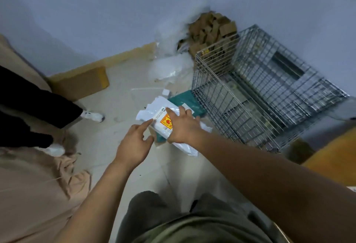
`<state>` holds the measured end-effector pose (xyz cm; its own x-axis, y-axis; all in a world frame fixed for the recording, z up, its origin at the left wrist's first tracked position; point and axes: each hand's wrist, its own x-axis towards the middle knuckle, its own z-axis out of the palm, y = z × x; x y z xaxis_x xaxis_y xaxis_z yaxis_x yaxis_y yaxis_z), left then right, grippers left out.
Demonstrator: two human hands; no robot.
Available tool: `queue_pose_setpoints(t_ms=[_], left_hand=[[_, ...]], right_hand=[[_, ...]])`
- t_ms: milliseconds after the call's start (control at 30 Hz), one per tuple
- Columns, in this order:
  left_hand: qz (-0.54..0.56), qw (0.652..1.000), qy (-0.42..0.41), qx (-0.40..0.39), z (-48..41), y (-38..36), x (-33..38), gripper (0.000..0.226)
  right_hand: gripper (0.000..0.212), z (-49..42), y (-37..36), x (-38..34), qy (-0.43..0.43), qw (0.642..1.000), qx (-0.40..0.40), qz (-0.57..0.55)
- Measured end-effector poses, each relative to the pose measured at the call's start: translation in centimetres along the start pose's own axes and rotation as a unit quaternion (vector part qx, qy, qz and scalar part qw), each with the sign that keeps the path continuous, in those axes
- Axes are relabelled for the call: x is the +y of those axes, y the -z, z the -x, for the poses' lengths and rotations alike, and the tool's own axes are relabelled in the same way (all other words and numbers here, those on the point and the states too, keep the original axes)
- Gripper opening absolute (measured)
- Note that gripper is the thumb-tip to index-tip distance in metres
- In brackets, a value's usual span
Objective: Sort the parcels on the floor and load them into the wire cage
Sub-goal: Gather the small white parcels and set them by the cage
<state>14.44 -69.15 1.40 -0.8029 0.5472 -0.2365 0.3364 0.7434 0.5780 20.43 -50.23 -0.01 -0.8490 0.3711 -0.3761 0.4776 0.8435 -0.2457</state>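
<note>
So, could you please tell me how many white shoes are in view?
2 white shoes: one near the cardboard box, the other nearer, blurred, beside the beige fabric.

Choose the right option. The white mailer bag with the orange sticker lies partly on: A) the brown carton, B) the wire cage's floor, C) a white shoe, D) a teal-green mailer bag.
D: the teal-green mailer bag shows beneath the white mailer bag, both outside the wire cage.
</note>
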Motion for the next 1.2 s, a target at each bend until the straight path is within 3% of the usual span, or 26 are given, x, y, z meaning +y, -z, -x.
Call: queue_pose_setpoints(t_ms=[333,600,767,1033,1200], left_hand=[[-0.035,0.989,-0.053,-0.137,-18.2,-3.7,0.2,0.054],[-0.134,0.957,-0.125,-0.226,-35.6,-5.1,-2.3,0.05],[-0.106,0.97,-0.095,-0.199,-44.0,-10.2,-5.3,0.048],[-0.04,0.979,-0.015,-0.199,-53.4,-27.0,-14.7,0.052],[-0.071,0.977,0.055,-0.192,-55.5,-35.9,-20.5,0.053]], right_hand=[[0.125,-11.3,-0.4,7.1,-0.165,0.983,-0.03,-0.075],[0.123,-23.8,-2.8,9.3,-0.299,0.944,-0.025,-0.139],[0.121,-33.4,-7.8,12.0,-0.307,0.939,-0.022,-0.151],[0.122,-50.4,-22.9,17.9,-0.238,0.963,-0.086,-0.09],[0.124,-56.9,-31.7,19.2,-0.219,0.969,-0.094,-0.061]])
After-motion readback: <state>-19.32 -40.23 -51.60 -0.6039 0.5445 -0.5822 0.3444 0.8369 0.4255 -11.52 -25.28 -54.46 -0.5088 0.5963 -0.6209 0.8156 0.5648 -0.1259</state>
